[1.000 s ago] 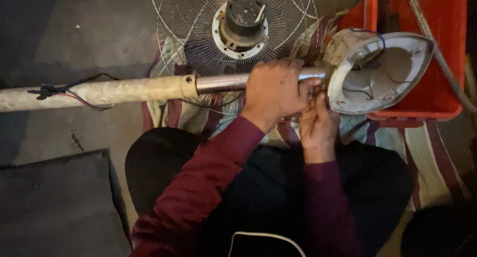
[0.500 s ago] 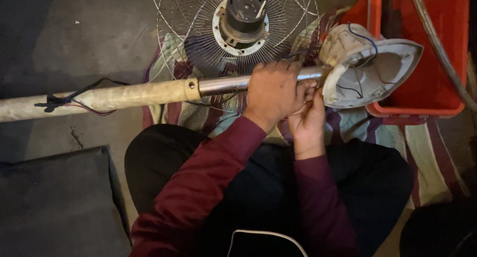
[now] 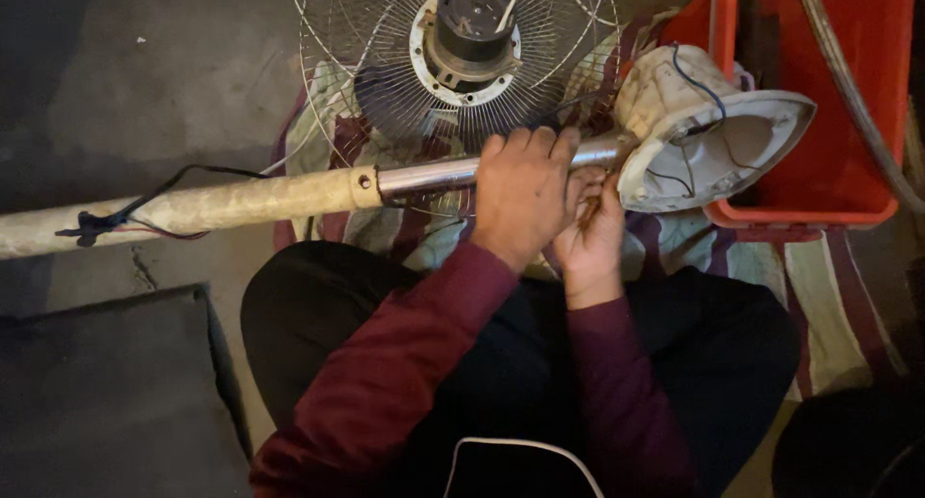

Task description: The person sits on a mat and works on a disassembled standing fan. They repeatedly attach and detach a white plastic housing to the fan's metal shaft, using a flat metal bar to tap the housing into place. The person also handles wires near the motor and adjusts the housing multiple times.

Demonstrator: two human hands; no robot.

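Over the lap, the left hand (image 3: 520, 195) wraps its fingers around the fan pole (image 3: 289, 197), while the right hand (image 3: 590, 230) pinches thin wires just beneath it. The pole's cream base (image 3: 708, 137) overlaps a red crate (image 3: 819, 185). Beyond, a wire fan guard (image 3: 453, 55) lies on striped cloth (image 3: 674, 243).

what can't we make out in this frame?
- Head view: right hand fingertips, hidden behind left hand; what they pinch is unclear.
- Fan pole: far end cut off by left edge.
- Red crate: top cut off by frame edge.
- Wiring inside white housing: too small.
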